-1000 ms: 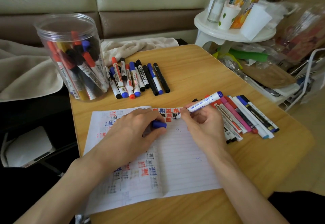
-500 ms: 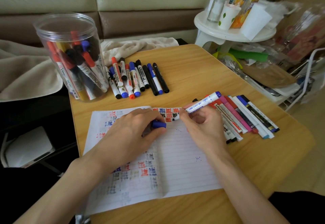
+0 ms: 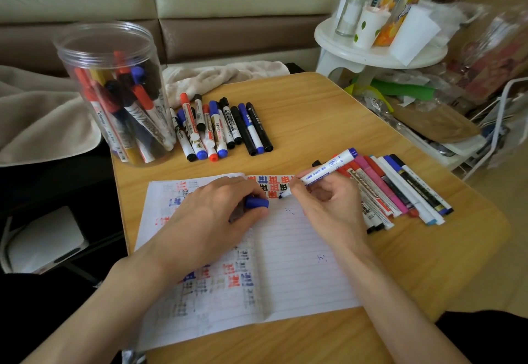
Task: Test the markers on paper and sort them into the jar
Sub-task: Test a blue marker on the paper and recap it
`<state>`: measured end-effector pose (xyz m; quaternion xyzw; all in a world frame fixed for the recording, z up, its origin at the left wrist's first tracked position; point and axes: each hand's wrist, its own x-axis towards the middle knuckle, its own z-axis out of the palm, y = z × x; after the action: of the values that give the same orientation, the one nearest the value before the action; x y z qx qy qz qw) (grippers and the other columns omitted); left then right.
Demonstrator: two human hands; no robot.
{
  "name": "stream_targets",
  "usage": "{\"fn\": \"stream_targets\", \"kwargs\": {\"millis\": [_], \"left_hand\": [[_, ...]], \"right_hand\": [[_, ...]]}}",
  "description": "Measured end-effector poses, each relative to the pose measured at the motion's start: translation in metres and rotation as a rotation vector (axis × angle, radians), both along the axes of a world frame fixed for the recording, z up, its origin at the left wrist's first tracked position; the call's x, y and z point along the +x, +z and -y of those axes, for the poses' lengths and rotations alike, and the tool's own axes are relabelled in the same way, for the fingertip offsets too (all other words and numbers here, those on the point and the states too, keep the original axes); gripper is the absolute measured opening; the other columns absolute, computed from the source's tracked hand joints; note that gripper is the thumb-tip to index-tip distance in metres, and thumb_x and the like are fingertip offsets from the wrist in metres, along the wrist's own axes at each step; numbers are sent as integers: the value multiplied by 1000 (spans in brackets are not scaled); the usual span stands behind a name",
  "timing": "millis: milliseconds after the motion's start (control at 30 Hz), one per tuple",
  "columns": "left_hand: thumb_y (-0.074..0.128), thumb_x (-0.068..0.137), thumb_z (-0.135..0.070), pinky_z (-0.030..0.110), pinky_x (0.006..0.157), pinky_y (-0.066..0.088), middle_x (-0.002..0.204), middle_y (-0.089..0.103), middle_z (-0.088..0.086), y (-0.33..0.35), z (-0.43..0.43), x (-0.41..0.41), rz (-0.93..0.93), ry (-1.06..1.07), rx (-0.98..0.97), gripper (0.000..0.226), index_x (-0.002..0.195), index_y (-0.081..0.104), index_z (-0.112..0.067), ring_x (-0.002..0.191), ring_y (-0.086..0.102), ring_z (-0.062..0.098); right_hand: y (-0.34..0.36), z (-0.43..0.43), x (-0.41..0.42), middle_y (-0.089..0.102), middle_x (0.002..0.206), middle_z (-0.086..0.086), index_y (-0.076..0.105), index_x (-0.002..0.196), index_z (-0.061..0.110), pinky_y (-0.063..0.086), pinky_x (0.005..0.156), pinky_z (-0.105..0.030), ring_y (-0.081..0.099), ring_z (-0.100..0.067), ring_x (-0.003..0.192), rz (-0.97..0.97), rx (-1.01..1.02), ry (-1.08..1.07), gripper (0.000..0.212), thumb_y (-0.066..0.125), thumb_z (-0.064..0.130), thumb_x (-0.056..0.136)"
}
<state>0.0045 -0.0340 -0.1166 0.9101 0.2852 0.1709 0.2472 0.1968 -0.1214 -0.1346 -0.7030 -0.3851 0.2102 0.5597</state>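
A person's right hand point(image 3: 325, 206) gripped a blue marker point(image 3: 323, 173), its tip on the paper point(image 3: 300, 263), while the left hand point(image 3: 211, 220) pinched its cap point(image 3: 256, 202). The jar point(image 3: 120, 92) at ten o'clock was already part-filled; loose markers lay at twelve point(image 3: 225, 129) and two o'clock point(image 3: 400, 192), apparently awaiting sorting.

Right hand point(image 3: 328, 206) presses marker point(image 3: 325, 173) tip onto paper point(image 3: 300, 263).
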Motion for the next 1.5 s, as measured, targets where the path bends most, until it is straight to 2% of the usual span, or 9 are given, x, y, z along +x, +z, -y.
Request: {"fn": "stream_targets", "kwargs": {"millis": [100,200,467,567,833,1067,1300,1400,1500], "left_hand": [[49,94,-51,37,81,53,101,62,-17,0,0,0,-10,-2,-1,25,112,62,-39,93,58,6],[47,93,-53,36,81,53,102,62,-17,1,0,-1,-10,-7,-5,28,112,62,-39,93,58,5],[46,93,-54,36,80,53,100,62,-17,1,-1,0,-11,-9,-6,28,112,61,-40,92,57,5],[47,93,-54,35,77,52,97,60,-18,1,-1,0,-1,-8,2,26,110,61,-40,89,55,4],[48,93,-52,34,78,51,98,61,-17,0,0,0,6,-2,8,25,109,62,-39,90,56,4],[50,94,-50,35,75,52,95,62,-15,0,0,-1,7,0,13,22,109,62,-39,87,57,6],[49,94,-51,36,77,53,97,63,-15,0,-1,0,4,-6,14,24,111,62,-39,89,58,6],[49,94,-51,36,76,53,97,62,-15,-1,-1,0,6,-10,11,23,110,62,-40,89,57,5],[50,95,-50,36,76,53,97,62,-16,0,-1,0,7,-6,12,22,110,62,-40,88,57,5]], "right_hand": [[-1,0,-1,76,74,4,75,86,17,45,54,-18,58,-7,57,42,-16,5,6,77,16,91],[-2,0,0,76,75,8,71,86,20,49,57,-20,64,-8,62,63,5,-35,8,76,15,91],[0,1,2,77,77,6,74,86,20,56,62,-25,69,-13,69,2,36,-82,9,77,13,91],[1,0,1,77,76,4,75,88,19,54,60,-28,67,-13,64,5,21,-58,6,77,15,92],[2,2,0,72,67,11,76,91,15,51,59,-20,63,-4,57,-6,26,-12,3,76,14,94],[0,1,2,70,65,12,77,92,14,51,58,-22,62,-6,56,-4,21,5,2,76,14,94],[-1,0,3,75,71,7,78,90,15,51,58,-22,64,-7,59,19,-8,0,3,77,16,93],[-2,0,3,77,75,4,78,87,16,52,58,-27,65,-12,62,28,-22,-9,4,77,16,91],[-1,0,2,77,75,4,77,88,15,51,58,-24,64,-8,61,-4,-5,-21,4,76,15,92]]}}
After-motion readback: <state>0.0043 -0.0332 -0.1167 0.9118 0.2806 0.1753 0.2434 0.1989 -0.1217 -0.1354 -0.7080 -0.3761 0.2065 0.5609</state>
